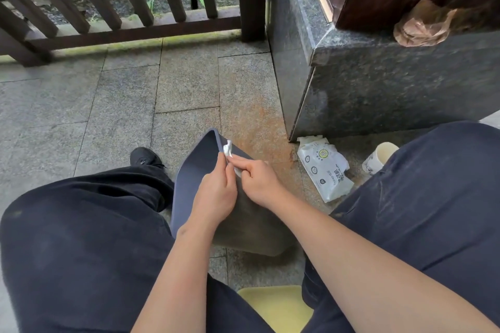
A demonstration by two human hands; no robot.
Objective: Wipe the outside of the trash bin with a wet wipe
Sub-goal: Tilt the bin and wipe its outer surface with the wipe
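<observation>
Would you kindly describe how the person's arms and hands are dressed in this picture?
Both forearms are bare, with no sleeves in view. The left hand and the right hand wear no gloves, and no rings, watch or bracelets show. Lower down, the legs are in dark navy trousers.
</observation>
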